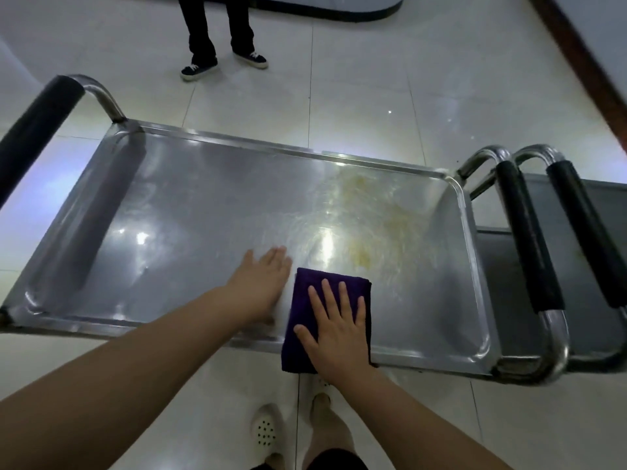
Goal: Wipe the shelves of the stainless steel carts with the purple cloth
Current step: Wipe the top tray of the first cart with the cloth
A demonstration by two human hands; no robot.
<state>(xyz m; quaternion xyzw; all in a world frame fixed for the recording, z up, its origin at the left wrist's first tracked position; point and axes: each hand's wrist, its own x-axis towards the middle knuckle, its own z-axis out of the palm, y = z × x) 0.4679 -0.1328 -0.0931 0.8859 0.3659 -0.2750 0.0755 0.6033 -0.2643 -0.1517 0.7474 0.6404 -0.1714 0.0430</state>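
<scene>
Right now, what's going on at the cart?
A person is wiping the top shelf of a stainless steel cart. The right hand presses flat on a folded purple cloth at the shelf's near edge; the left hand rests flat on the bare steel beside it. Yellowish smears remain beyond the cloth.

Bystander's legs (217, 25) w/ dark sneakers (198, 70) on tiled floor (373, 79); white perforated clogs (266, 429), maybe rubber, below.

Open shelf surface (176, 212) left and ahead — raised rim (466, 212) and padded handles (529, 239) along the right end.
</scene>
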